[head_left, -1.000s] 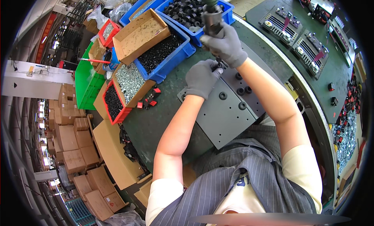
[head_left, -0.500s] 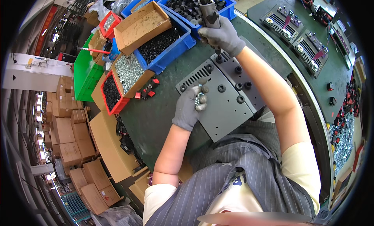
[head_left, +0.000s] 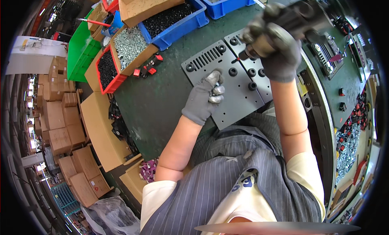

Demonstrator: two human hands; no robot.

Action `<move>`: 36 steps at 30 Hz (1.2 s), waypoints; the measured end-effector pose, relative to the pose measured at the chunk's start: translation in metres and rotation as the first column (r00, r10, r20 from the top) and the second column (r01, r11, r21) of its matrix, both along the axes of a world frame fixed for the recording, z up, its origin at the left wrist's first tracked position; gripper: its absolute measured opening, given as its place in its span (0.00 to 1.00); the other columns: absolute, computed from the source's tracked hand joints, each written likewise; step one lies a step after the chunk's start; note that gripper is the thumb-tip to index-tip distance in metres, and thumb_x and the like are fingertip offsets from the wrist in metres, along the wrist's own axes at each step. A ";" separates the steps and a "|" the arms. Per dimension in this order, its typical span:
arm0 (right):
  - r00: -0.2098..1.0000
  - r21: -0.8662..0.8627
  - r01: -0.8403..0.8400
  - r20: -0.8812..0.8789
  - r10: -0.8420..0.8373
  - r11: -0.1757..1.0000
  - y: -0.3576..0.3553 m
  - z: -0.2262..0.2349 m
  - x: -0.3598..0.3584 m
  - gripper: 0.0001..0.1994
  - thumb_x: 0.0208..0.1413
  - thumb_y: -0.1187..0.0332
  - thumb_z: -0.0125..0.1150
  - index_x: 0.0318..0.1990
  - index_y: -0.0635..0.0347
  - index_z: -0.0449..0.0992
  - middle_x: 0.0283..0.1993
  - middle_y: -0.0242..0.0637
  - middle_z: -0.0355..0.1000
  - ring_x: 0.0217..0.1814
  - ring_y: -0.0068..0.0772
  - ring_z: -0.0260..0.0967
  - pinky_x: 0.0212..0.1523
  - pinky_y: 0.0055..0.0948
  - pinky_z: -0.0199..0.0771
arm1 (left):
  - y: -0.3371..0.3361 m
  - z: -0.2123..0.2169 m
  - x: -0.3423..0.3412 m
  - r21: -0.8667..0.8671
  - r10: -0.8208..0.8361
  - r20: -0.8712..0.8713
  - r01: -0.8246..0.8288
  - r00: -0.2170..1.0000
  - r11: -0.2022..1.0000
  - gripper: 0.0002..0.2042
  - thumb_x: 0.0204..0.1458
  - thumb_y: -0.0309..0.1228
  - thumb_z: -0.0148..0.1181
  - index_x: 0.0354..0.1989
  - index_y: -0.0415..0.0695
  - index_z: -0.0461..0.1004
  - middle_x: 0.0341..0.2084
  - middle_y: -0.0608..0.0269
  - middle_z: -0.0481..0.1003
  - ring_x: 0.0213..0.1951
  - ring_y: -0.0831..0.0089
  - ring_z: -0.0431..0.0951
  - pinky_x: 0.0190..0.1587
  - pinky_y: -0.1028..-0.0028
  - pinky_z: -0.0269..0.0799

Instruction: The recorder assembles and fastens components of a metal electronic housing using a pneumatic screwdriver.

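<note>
My left hand (head_left: 204, 98), in a grey glove, is closed above the near grey metal plate (head_left: 233, 109); its curled fingers hide the small silvery screws seen in them earlier. Smeared by motion, my gloved right hand (head_left: 281, 53) grips a dark power screwdriver (head_left: 302, 18). The tool tilts, its dark tip over the seam where the near plate meets a second grey plate (head_left: 265, 89). Round black rubber feet (head_left: 233, 72) stand on both plates, several in all. A row of slots runs along the near plate's far left end.
Left of the plates are a blue bin of black parts (head_left: 170, 20), a carton of silvery screws (head_left: 129, 44) and a red bin of black screws (head_left: 107, 71). Red-and-black pieces (head_left: 150, 67) lie beside them. A second green worktop (head_left: 324, 93) stands to the right.
The screwdriver has swung down and right, off the foot at the plates' far end. My left fingers have curled further over the screws. The whole view has shifted slightly.
</note>
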State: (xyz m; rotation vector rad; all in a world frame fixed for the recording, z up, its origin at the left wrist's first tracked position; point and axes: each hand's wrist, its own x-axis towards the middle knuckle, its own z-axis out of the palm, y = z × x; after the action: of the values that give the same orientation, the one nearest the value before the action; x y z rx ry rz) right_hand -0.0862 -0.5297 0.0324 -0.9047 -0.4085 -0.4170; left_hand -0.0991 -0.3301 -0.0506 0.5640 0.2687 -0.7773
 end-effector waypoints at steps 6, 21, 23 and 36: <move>0.980 0.137 -0.120 0.172 0.096 0.983 -0.001 -0.009 -0.030 0.19 0.46 0.72 0.56 0.47 0.60 0.63 0.32 0.44 0.70 0.32 0.41 0.70 0.33 0.37 0.73 | -0.019 0.016 -0.016 0.027 -0.179 0.066 0.178 0.982 0.984 0.14 0.61 0.36 0.43 0.48 0.39 0.64 0.30 0.66 0.67 0.23 0.84 0.62 0.15 0.89 0.56; 0.981 0.105 -0.086 0.185 0.065 0.991 -0.017 -0.007 -0.058 0.17 0.45 0.68 0.63 0.42 0.51 0.63 0.32 0.36 0.70 0.30 0.34 0.69 0.33 0.35 0.72 | -0.043 0.027 -0.026 -0.227 -0.201 -0.137 0.166 0.970 0.959 0.14 0.62 0.38 0.41 0.46 0.40 0.66 0.26 0.67 0.66 0.19 0.85 0.60 0.13 0.88 0.55; 0.977 0.106 -0.089 0.202 0.067 0.990 -0.016 -0.008 -0.060 0.17 0.45 0.67 0.64 0.42 0.51 0.63 0.32 0.36 0.70 0.30 0.34 0.69 0.32 0.35 0.72 | -0.047 0.026 -0.029 -0.134 -0.172 -0.066 0.162 0.983 0.978 0.14 0.62 0.39 0.41 0.46 0.41 0.66 0.26 0.69 0.66 0.19 0.86 0.61 0.13 0.88 0.55; 0.989 0.375 0.115 0.041 -0.140 0.920 -0.034 -0.018 -0.061 0.17 0.50 0.60 0.51 0.45 0.60 0.63 0.29 0.32 0.59 0.31 0.29 0.56 0.34 0.30 0.58 | -0.064 0.039 -0.031 0.230 -0.158 0.076 0.137 0.984 0.963 0.16 0.60 0.41 0.46 0.46 0.42 0.69 0.23 0.70 0.66 0.19 0.86 0.63 0.15 0.86 0.55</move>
State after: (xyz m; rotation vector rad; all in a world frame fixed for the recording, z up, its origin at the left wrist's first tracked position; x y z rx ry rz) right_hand -0.1477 -0.5638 0.0143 -0.5490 -0.3174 -0.6237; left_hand -0.1304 -0.3946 -0.0115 0.8396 0.2306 -0.8682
